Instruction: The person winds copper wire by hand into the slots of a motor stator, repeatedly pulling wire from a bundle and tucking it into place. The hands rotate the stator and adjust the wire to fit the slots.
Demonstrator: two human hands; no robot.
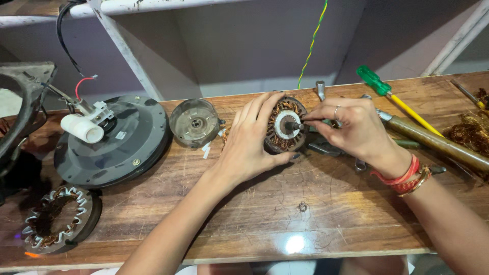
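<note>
Round copper-wound stator between left hand and right hand.

Left hand covering left half of motor stator; windings there not showing. Right hand hiding pliers and tool tip at shaft; grip unclear. Black housing running off left edge. Copper wire tangle running off right edge. Small ring on counter too small for identifying.

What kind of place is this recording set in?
Probably a small repair workshop for fan motors: a worn wooden workbench carries a copper-wound stator, a round grey motor housing and a green-handled screwdriver.
</note>
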